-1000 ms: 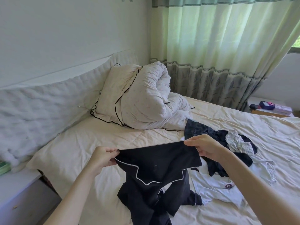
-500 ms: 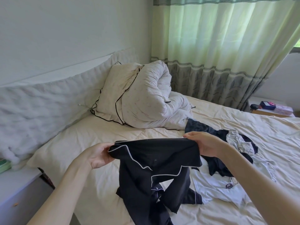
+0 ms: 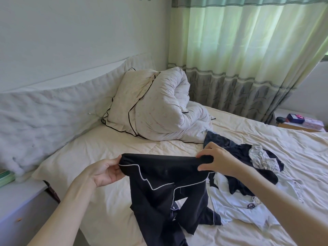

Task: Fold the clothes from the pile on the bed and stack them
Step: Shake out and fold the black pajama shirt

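Observation:
A black garment with white piping [image 3: 159, 189] hangs above the bed [image 3: 99, 153], stretched between both hands. My left hand [image 3: 104, 172] grips its left upper edge, thumb on top. My right hand [image 3: 216, 161] pinches the right upper edge with curled fingers. The lower part of the garment droops onto the sheet. To the right lies the pile: a dark garment [image 3: 236, 153], a crumpled white-grey piece [image 3: 260, 157] on it, and a white shirt with a small printed badge [image 3: 236, 205].
A rolled white duvet and pillow [image 3: 156, 107] lie at the head of the bed against a padded headboard [image 3: 44, 110]. Green curtains [image 3: 239, 50] hang behind. A bedside table with small items [image 3: 300, 121] stands far right; a white cabinet [image 3: 19, 201] at left.
Both hands have rolled the garment's top edge over and lowered it slightly; the white-piped edge now drapes lower on the front. The pile has not moved.

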The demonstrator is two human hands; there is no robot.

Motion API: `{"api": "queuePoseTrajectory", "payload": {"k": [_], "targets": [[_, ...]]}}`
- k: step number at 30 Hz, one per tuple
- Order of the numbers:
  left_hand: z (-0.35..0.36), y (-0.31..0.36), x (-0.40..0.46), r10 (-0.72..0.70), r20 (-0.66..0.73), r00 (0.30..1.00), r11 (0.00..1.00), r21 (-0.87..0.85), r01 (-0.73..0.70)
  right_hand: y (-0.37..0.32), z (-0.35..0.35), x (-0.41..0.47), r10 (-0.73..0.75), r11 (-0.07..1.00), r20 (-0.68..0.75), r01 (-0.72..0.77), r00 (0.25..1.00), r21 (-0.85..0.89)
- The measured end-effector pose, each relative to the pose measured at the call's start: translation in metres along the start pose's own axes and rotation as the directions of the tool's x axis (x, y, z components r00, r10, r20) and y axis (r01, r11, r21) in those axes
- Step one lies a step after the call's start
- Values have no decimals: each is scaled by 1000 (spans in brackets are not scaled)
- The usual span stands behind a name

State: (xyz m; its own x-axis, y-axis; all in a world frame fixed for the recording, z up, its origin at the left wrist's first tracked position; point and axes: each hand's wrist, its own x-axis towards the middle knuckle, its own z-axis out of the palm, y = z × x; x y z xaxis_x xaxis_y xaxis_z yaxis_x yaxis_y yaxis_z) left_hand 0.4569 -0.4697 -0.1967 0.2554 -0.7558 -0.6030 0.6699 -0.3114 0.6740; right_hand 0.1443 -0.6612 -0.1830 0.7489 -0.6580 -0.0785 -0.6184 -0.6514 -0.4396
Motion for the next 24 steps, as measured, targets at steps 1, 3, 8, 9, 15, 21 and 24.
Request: {"api": "queuePoseTrajectory", "payload": {"k": [1,3,8,9,15,21,24], "targets": [[2,0,0,23,15,1000,998,-62,-22,-1,4,0,-24,995,-30,21,999,-93],[5,-1,1,74,42,996,988,-135,-68,-3,9,1,-61,985,-125,40,990,-168],[9,-2,-3,148,74,986,981,112,-156,-4,3,11,-26,999,-368,37,929,25],[10,-1,-4,174,49,984,965,191,-180,-4,-1,14,12,995,-379,26,925,95],[23,4,-11,437,183,881,502,763,-408,-17,-23,26,312,679,-105,-145,944,720],[40,2,-8,712,386,587,-338,920,-196,-43,-45,30,254,243,59,-123,965,962],[51,20,-16,766,492,414,-484,865,-134,-53,-56,28,154,334,15,-66,988,940]]}}
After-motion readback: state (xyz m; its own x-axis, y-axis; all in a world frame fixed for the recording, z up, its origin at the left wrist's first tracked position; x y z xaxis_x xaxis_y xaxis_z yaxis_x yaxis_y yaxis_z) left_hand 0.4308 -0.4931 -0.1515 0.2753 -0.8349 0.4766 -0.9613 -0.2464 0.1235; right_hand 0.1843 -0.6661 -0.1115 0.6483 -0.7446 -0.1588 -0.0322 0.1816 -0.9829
